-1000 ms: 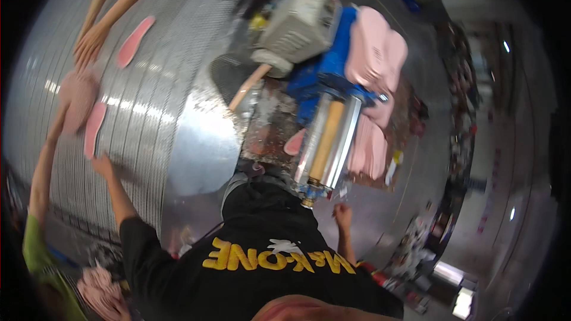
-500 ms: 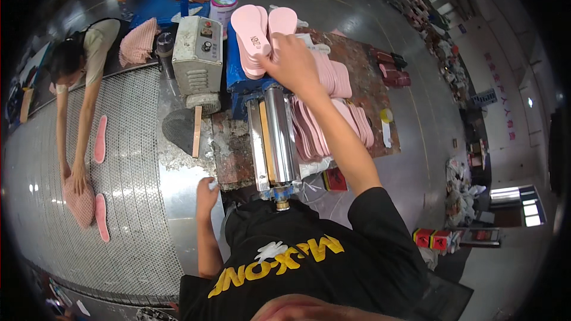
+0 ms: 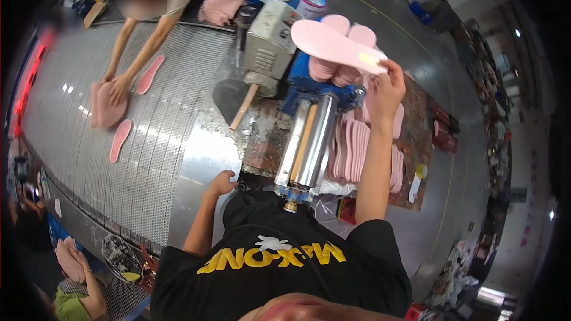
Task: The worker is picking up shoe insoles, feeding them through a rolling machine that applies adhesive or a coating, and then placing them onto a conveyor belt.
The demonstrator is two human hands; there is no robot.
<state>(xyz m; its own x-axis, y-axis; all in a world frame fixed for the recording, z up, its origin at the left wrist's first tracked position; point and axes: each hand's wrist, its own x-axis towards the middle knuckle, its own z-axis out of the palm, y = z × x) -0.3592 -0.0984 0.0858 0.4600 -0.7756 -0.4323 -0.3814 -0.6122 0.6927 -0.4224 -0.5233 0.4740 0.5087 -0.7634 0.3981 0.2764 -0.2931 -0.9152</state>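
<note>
My right hand (image 3: 389,86) is closed on one end of a pink insole (image 3: 333,44), which has a pale yellow patch near the fingers. The insole is held above stacks of pink insoles (image 3: 324,70) on the blue machine top. Below them, a shiny metal roller (image 3: 315,142) runs toward my body beside a tan strip. My left hand (image 3: 222,183) is low at the metal table's edge, its fingers curled; whatever they grip is hidden. Rows of pink insoles (image 3: 351,148) stand on edge to the right of the roller, partly behind my right forearm.
At left, a co-worker's hands (image 3: 121,88) press pink mesh pieces (image 3: 107,107) on a mesh conveyor (image 3: 77,166). Two pink insoles (image 3: 150,74) lie there. A grey motor box (image 3: 270,35) and a wooden stick (image 3: 244,107) are left of the roller. Another person's sleeve (image 3: 74,303) shows lower left.
My right hand has lifted an insole off the stack and moved right, turning it crosswise. My view has swung left. My left hand stays by the table edge.
</note>
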